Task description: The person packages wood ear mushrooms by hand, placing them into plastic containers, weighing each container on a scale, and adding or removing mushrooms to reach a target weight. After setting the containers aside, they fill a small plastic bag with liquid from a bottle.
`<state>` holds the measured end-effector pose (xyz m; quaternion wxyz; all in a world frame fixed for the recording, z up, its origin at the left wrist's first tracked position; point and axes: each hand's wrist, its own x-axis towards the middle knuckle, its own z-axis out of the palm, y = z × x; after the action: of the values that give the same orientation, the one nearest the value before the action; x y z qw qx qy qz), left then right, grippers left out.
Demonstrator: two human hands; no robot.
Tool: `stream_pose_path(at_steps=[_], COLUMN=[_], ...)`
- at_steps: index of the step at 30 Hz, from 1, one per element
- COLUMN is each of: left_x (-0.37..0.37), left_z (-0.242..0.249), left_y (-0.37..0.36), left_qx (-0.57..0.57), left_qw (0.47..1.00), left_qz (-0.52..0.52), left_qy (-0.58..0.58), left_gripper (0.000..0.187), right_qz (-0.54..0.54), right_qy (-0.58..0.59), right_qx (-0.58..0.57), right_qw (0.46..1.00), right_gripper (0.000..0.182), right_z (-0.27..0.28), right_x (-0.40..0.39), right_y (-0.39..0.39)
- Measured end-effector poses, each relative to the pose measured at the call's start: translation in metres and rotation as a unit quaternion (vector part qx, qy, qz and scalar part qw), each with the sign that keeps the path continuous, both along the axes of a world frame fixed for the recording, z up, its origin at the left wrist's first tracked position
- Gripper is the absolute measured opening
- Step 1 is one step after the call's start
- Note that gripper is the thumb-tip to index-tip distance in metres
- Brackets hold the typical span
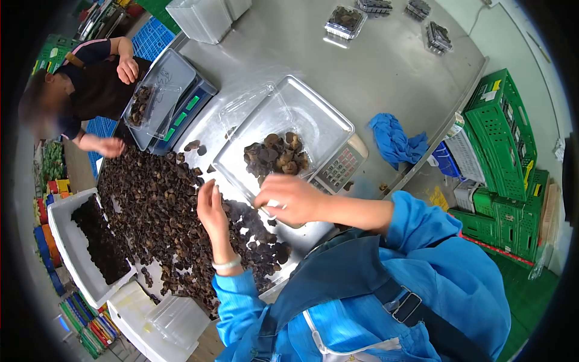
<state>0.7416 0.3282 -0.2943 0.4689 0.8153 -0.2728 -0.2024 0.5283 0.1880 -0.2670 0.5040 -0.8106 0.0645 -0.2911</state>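
A clear plastic clamshell box (256,108) lies with its lid spread on the metal tray (319,114) of a scale with a keypad (341,172). Dark brown mushroom-like pieces (277,155) fill its near part. My right hand (289,199) is at the tray's near edge, just below these pieces, its fingers curled together; what they hold, if anything, is too small to tell. Above the large heap of loose dark pieces (163,205), my left hand (212,211) is raised with its fingers stretched out and nothing visible in it.
Across the table a co-worker's hands (128,70) are near a second scale (172,66) with another clear box. Filled boxes (345,21) stand at the far side. A blue cloth (398,140) lies right; a white bin (57,223) stands left, green crates (497,133) right.
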Motion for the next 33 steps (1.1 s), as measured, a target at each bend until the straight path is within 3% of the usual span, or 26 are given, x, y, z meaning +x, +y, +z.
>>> stream_pose_path(at_steps=[2, 4, 6, 8, 10, 12, 13, 15, 16, 17, 18, 19, 20, 21, 22, 24, 28, 31, 33], left_x=[0.018, 0.042, 0.052, 0.049, 0.033, 0.023, 0.023, 0.019, 0.018, -0.002, -0.015, -0.038, -0.038, -0.044, -0.048, -0.052, -0.043, -0.050, -0.059], left_z=[0.008, 0.001, -0.002, -0.021, -0.022, -0.020, -0.024, -0.030, -0.030, -0.009, -0.014, 0.024, -0.025, -0.034, -0.044, -0.042, -0.055, -0.057, -0.061], left_y=[-0.038, -0.069, -0.092, -0.111, -0.121, -0.124, -0.117, -0.090, -0.077, -0.068, -0.055, -0.053, -0.035, -0.030, -0.026, -0.023, -0.006, 0.003, 0.004], left_qx=[-0.015, -0.035, -0.007, -0.029, -0.115, -0.168, -0.208, -0.165, -0.143, -0.120, -0.073, 0.015, 0.059, 0.099, 0.083, 0.010, -0.120, -0.106, -0.087], left_qw=[0.998, 0.987, 0.963, 0.942, 0.897, 0.896, 0.882, 0.933, 0.951, 0.972, 0.986, 0.979, 0.984, 0.984, 0.963, 0.927, 0.864, 0.878, 0.919], left_qz=[-0.035, -0.043, -0.046, -0.065, -0.066, -0.064, -0.076, -0.137, -0.167, -0.123, -0.138, -0.112, -0.107, -0.089, -0.064, -0.032, -0.074, -0.077, -0.078], left_qy=[0.054, 0.150, 0.265, 0.328, 0.421, 0.405, 0.416, 0.288, 0.218, 0.159, 0.052, 0.170, 0.126, 0.121, 0.246, 0.374, 0.483, 0.460, 0.378], left_gripper=[0.028, 0.037, 0.046, 0.057, 0.062, 0.060, 0.050, 0.040, 0.035, 0.022, 0.030, 0.049, 0.057, 0.059, 0.053, 0.038, 0.026, 0.017, 0.018], right_qz=[0.175, 0.190, 0.044, -0.103, -0.073, -0.037, -0.034, -0.029, -0.083, -0.136, -0.197, -0.251, -0.274, -0.286, -0.262, -0.155, -0.117, -0.072, -0.051], right_qy=[0.121, 0.115, 0.131, 0.127, 0.188, 0.202, 0.194, 0.139, 0.082, 0.023, 0.059, 0.094, 0.147, 0.200, 0.203, 0.188, 0.188, 0.197, 0.192], right_qx=[-0.039, -0.124, -0.193, -0.320, -0.300, -0.282, -0.269, -0.261, -0.246, -0.230, -0.148, -0.066, 0.036, 0.137, 0.256, 0.490, 0.518, 0.498, 0.487], right_qw=[0.976, 0.967, 0.971, 0.933, 0.932, 0.937, 0.943, 0.955, 0.962, 0.963, 0.967, 0.961, 0.950, 0.927, 0.908, 0.837, 0.826, 0.841, 0.850], right_gripper=[0.029, 0.036, 0.047, 0.042, 0.039, 0.040, 0.042, 0.040, 0.035, 0.031, 0.027, 0.023, 0.020, 0.018, 0.022, 0.021, 0.024, 0.024, 0.023], right_z=[-0.014, -0.021, -0.012, -0.019, -0.045, -0.041, -0.037, 0.002, 0.007, 0.008, 0.000, -0.013, -0.021, -0.032, -0.062, -0.070, -0.055, -0.067, -0.074], right_x=[0.023, 0.031, 0.035, 0.034, 0.026, 0.017, 0.010, -0.009, -0.024, -0.042, -0.062, -0.078, -0.081, -0.081, -0.085, -0.081, -0.069, -0.078, -0.077], right_y=[0.013, 0.026, 0.020, -0.010, -0.029, -0.041, -0.041, -0.039, -0.037, -0.032, -0.026, -0.025, -0.029, -0.033, -0.038, -0.046, -0.054, -0.052, -0.049])
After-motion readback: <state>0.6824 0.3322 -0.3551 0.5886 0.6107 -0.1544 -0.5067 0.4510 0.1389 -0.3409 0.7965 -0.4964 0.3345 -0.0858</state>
